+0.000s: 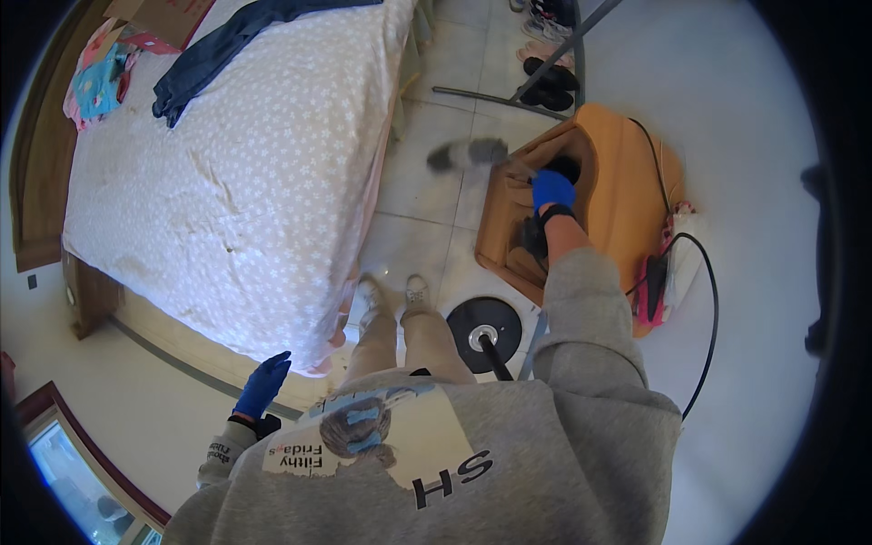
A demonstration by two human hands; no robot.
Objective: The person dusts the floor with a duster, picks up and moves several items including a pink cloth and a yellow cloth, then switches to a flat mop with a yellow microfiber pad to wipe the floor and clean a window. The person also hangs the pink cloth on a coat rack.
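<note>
While the right hand [552, 189], gloved in blue, is poised over the open recess of the orange-brown cabinet [627, 191], its fingers appear closed around the thin handle of a duster [488, 152]; their exact wrap is hidden from above. The duster's head lies outside the cabinet's left rim, near the far-left corner, above the tiled floor [413, 186]; whether it touches the tiles cannot be told. Holding by the handle's end presumably leaves the head unobstructed. The left hand [263, 383], also gloved, is empty, fingers extended and close together, beside the bed's [254, 191] near edge; it is perhaps held out for balance. The duster appears grey, elongated and apparently fluffy, darker at its outer tip, with blur obscuring its texture.
</note>
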